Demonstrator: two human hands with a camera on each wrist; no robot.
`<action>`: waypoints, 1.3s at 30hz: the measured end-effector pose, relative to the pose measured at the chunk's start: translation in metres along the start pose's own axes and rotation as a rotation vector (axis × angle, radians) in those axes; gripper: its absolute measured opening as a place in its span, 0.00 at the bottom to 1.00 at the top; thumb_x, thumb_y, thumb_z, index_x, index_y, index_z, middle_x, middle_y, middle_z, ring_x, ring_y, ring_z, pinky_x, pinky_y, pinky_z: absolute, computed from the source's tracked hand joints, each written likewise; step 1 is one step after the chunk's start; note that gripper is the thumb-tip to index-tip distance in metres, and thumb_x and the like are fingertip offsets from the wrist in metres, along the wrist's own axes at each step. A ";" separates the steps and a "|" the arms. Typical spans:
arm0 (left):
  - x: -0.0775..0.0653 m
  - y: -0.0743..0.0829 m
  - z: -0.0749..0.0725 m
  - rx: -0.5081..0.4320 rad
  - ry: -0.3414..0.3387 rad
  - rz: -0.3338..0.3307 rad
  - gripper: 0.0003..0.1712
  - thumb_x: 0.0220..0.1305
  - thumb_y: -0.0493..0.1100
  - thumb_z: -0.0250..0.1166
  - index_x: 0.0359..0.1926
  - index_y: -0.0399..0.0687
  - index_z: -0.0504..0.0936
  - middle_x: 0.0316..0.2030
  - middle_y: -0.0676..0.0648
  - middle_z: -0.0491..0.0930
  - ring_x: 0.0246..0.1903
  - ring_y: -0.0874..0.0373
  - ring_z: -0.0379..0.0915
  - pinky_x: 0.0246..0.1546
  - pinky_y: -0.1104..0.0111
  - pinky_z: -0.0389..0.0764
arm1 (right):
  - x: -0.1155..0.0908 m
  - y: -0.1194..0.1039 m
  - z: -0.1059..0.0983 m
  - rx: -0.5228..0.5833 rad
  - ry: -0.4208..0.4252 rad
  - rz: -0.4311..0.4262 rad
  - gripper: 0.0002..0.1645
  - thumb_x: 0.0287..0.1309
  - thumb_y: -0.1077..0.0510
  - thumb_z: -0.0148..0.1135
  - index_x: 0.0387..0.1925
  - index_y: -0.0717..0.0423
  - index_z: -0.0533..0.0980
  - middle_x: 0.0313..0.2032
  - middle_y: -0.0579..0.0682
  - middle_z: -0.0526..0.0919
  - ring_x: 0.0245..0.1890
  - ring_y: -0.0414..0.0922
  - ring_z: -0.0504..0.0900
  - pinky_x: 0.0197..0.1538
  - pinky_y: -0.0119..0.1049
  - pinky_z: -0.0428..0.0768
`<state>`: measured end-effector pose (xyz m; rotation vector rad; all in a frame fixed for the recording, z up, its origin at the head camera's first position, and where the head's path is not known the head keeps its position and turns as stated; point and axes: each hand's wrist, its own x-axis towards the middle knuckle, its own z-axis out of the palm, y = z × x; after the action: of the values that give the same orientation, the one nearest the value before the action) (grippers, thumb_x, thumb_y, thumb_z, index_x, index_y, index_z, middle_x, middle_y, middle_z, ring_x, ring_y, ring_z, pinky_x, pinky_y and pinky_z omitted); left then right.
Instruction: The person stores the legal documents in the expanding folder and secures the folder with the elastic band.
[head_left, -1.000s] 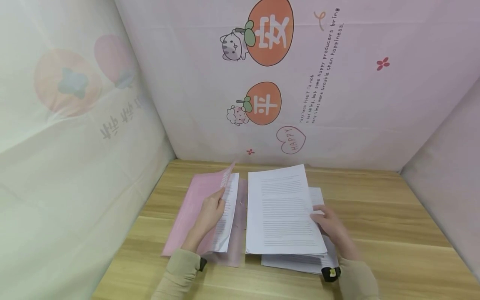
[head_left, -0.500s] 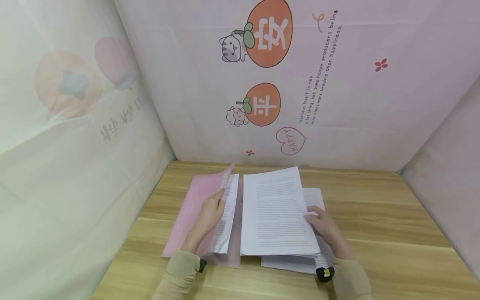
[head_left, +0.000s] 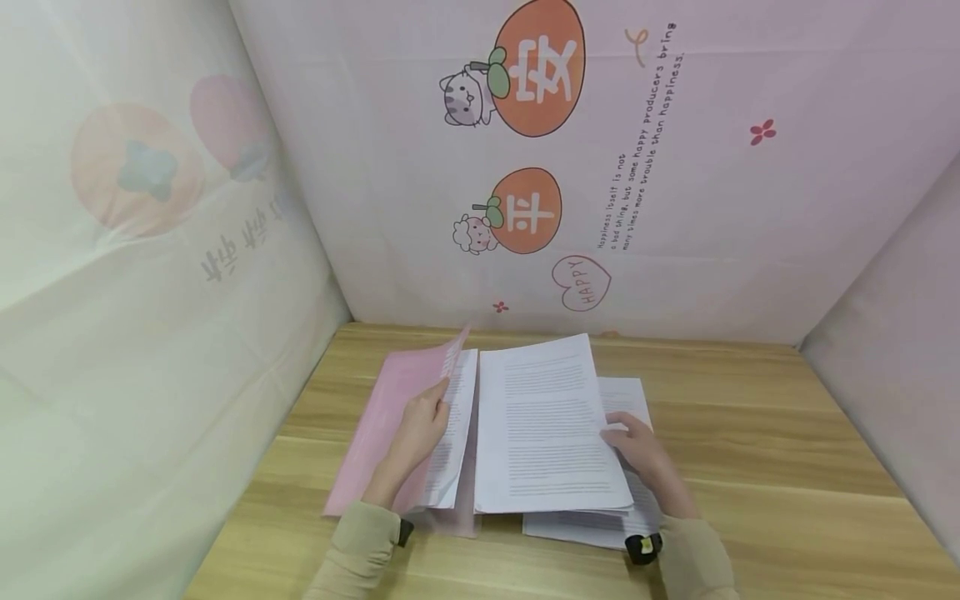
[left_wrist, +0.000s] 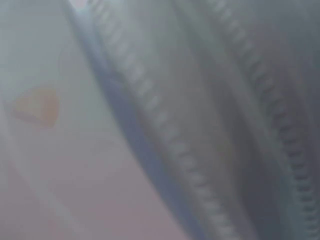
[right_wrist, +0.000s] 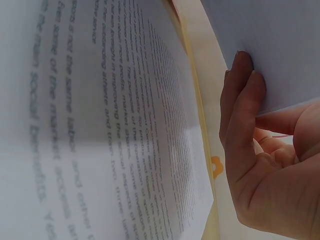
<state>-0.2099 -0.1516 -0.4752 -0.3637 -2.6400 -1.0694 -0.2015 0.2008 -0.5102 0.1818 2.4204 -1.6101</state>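
Note:
In the head view my left hand [head_left: 422, 419] grips the lifted cover of a pink folder [head_left: 377, 425], its fingers near the cover's right edge. Printed sheets [head_left: 452, 454] lie inside under that cover. My right hand [head_left: 639, 450] pinches the right edge of a stack of printed paper [head_left: 543, 425], tilted, its left edge over the folder's right part. Beneath it lies another pile of sheets [head_left: 577, 527] on the table. In the right wrist view the thumb and fingers of my right hand [right_wrist: 270, 165] hold the paper [right_wrist: 285, 45]. The left wrist view is too blurred to make out the hand.
The wooden table [head_left: 765, 467] runs to a printed cloth wall [head_left: 675, 292] at the back. Cloth also hangs at the left [head_left: 150, 333] and right. A dark band with a small camera [head_left: 643, 547] sits on the right wrist.
My right hand has moved left with the stack of paper, bringing its left edge over the folder and close to the sheets inside. The left hand and the cover have stayed put.

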 end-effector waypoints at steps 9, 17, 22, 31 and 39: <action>0.000 0.000 0.000 -0.009 -0.016 -0.017 0.27 0.65 0.32 0.50 0.65 0.29 0.71 0.47 0.30 0.83 0.27 0.57 0.72 0.33 0.69 0.77 | 0.003 -0.004 0.008 -0.038 -0.002 -0.020 0.25 0.68 0.59 0.52 0.61 0.70 0.68 0.43 0.65 0.83 0.32 0.42 0.81 0.34 0.35 0.79; 0.000 0.001 0.000 -0.029 -0.033 -0.022 0.27 0.66 0.32 0.49 0.66 0.29 0.70 0.41 0.31 0.83 0.17 0.64 0.55 0.22 0.75 0.70 | 0.005 -0.006 0.015 -0.055 -0.015 -0.015 0.26 0.69 0.58 0.51 0.63 0.69 0.67 0.46 0.67 0.83 0.35 0.44 0.82 0.36 0.34 0.79; 0.000 0.001 -0.001 -0.029 -0.035 -0.027 0.28 0.66 0.32 0.49 0.66 0.29 0.70 0.35 0.35 0.82 0.18 0.64 0.56 0.22 0.74 0.70 | 0.006 -0.007 0.018 -0.036 -0.023 -0.012 0.25 0.69 0.59 0.50 0.62 0.68 0.67 0.45 0.66 0.84 0.34 0.43 0.83 0.36 0.34 0.80; 0.001 0.000 0.001 -0.015 -0.032 -0.032 0.28 0.66 0.33 0.49 0.66 0.30 0.70 0.34 0.37 0.82 0.19 0.63 0.57 0.25 0.73 0.71 | 0.006 -0.011 0.025 -0.059 -0.013 0.013 0.25 0.69 0.57 0.50 0.63 0.67 0.68 0.46 0.64 0.83 0.36 0.44 0.83 0.38 0.35 0.80; 0.001 -0.002 0.001 -0.010 -0.031 -0.030 0.28 0.65 0.33 0.50 0.66 0.30 0.70 0.37 0.37 0.83 0.20 0.63 0.58 0.27 0.73 0.72 | 0.007 -0.013 0.035 -0.058 -0.024 0.044 0.25 0.69 0.56 0.51 0.63 0.64 0.68 0.48 0.63 0.84 0.40 0.45 0.83 0.44 0.40 0.82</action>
<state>-0.2111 -0.1519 -0.4767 -0.3469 -2.6761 -1.0957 -0.2068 0.1632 -0.5137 0.2032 2.4241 -1.5133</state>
